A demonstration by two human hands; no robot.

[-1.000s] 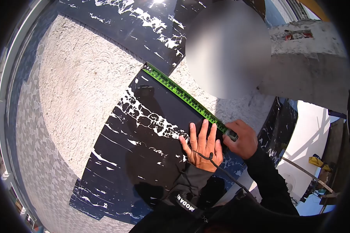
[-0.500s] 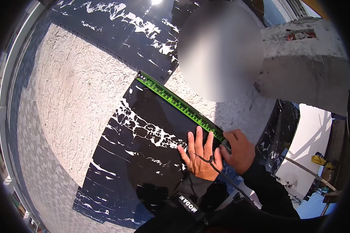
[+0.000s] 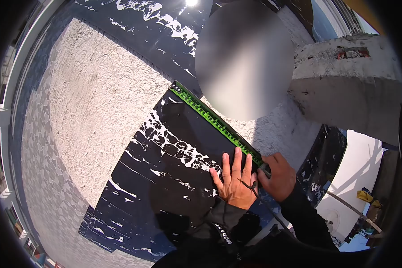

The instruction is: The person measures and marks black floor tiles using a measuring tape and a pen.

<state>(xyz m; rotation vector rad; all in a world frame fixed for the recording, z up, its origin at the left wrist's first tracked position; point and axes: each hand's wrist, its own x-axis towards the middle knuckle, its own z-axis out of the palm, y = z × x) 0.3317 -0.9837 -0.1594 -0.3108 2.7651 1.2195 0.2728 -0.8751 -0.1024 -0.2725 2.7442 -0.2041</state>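
A black tile with white marbling [image 3: 178, 161] lies in front of me. Along its far edge stretches the green blade of a tape measure [image 3: 216, 124], its metal end at the tile's far left corner. My left hand [image 3: 235, 185] rests flat on the tile, fingers spread, with the fingertips close to the blade. A thin black cord crosses this hand. At the near end of the blade, my right hand [image 3: 279, 176] has its fingers and thumb closed round the tape measure's case, which is mostly hidden.
Rough pale mortar [image 3: 107, 89] covers the surface left of the tile. Another black marbled tile [image 3: 161, 40] lies beyond. A concrete block [image 3: 348, 85] stands at the right, near a white panel [image 3: 359, 165]. A blurred disc hides the upper middle.
The view has shifted slightly, so the tile, tape measure and both hands appear a little farther right. Both hands keep about the same places on the tile and tape measure.
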